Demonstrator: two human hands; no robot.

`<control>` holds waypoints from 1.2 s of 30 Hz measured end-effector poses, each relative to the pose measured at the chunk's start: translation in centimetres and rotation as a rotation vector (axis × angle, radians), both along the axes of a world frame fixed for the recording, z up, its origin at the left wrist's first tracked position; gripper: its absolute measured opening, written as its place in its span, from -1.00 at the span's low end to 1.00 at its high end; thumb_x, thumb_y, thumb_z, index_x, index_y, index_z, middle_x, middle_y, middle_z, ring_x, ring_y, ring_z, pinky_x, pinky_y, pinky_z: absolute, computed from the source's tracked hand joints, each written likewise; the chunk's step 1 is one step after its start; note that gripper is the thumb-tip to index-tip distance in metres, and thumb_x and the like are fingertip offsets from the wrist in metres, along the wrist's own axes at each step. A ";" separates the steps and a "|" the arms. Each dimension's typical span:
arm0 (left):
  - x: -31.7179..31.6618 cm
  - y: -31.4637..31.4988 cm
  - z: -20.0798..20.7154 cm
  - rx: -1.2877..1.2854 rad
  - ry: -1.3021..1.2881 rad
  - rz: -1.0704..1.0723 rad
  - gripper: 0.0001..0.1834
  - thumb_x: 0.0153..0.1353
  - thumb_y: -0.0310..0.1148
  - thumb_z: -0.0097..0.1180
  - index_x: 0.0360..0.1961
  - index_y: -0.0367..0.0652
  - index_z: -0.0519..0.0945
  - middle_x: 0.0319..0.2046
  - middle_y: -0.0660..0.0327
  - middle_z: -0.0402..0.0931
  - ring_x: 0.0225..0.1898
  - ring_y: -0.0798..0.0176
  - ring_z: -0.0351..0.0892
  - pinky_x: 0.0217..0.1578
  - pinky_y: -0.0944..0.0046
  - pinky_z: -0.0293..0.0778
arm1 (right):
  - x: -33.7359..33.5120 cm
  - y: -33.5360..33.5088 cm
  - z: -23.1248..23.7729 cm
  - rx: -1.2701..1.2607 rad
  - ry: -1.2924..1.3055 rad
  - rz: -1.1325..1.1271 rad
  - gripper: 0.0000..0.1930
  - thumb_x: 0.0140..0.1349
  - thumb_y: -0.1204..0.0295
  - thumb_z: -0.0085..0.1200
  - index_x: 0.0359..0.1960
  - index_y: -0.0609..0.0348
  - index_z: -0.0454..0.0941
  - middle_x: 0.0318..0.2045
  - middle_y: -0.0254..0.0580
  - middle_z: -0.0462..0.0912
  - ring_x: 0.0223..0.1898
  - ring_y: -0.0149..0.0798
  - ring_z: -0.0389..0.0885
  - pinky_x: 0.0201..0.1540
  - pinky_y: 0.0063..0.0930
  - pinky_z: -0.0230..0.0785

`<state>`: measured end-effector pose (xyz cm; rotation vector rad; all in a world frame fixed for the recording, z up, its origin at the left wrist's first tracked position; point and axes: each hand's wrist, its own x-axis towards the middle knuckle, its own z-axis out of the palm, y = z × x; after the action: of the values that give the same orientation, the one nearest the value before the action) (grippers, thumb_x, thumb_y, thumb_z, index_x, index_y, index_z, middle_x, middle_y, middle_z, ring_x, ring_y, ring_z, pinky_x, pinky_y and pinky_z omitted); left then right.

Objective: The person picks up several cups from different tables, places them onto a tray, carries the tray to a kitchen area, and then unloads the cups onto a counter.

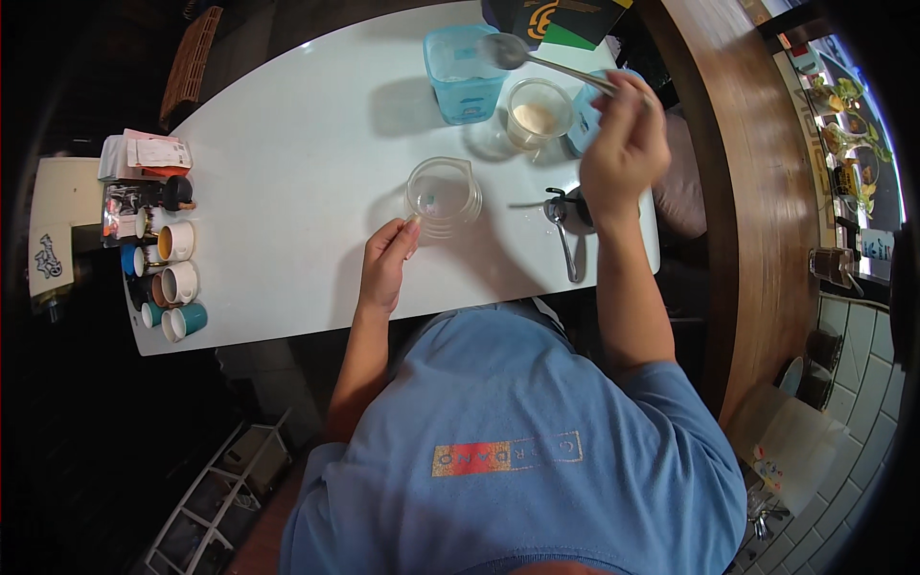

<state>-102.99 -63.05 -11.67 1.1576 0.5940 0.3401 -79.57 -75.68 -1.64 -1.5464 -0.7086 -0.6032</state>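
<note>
The left hand (388, 264) rests on the table (287, 172), fingertips closed lightly against the near wall of the clear beaker (443, 196); steadying it there suits the work. Beyond, the right hand (625, 153) pinches the handle of a long spoon (551, 65), held level. Its long axis runs from that hand up and leftward, the bowl pointing over the blue tub (464, 72), just beside the powder cup (537, 115).

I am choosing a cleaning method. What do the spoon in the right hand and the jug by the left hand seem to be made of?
Spoon: probably polished metal, since it is grey with a bright glint. Jug: clear glass or hard plastic, because the white table shows through it; which one I cannot tell.
</note>
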 end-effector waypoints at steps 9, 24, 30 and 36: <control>-3.2 0.2 0.1 0.039 0.003 0.122 -0.73 0.32 -0.32 -0.01 -0.54 -0.13 0.39 -0.60 0.43 0.15 -0.52 0.49 0.07 -0.44 0.43 0.06 | 2.4 8.1 -2.1 -0.381 0.062 0.074 -0.83 0.24 0.44 -0.02 -0.33 0.31 0.56 -0.46 0.07 0.62 -0.44 0.07 0.60 -0.33 -0.20 0.44; -4.0 0.4 0.7 0.012 -0.023 0.266 -0.65 0.31 -0.27 0.02 -0.63 -0.08 0.34 -0.66 0.47 0.08 -0.57 0.53 -0.01 -0.51 0.43 -0.06 | 2.3 7.6 -1.6 -0.409 0.170 -0.015 -0.78 0.26 0.40 -0.05 -0.34 0.32 0.57 -0.54 0.09 0.60 -0.47 0.08 0.60 -0.36 -0.23 0.42; -3.2 1.0 1.0 -0.071 -0.046 0.214 -0.74 0.33 -0.31 -0.02 -0.52 -0.11 0.40 -0.60 0.44 0.13 -0.54 0.51 0.06 -0.44 0.44 0.08 | 3.2 4.7 0.3 -0.227 0.210 -0.042 -0.76 0.31 0.38 -0.07 -0.30 0.30 0.58 -0.59 -0.10 0.61 -0.53 -0.32 0.61 -0.42 -0.47 0.39; -1.6 1.8 2.3 -0.036 -0.006 0.178 -0.70 0.33 -0.30 -0.02 -0.58 -0.07 0.35 -0.61 0.45 0.09 -0.55 0.52 0.03 -0.45 0.44 0.07 | 2.1 1.4 3.1 -0.023 0.308 0.108 -0.77 0.38 0.42 -0.12 -0.26 0.30 0.57 -0.55 -0.37 0.53 -0.51 -0.59 0.43 -0.43 -0.69 0.25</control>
<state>-104.59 -61.21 -9.36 1.0715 0.6971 0.4835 -77.50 -74.25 1.45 -1.5674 -0.5603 -0.2680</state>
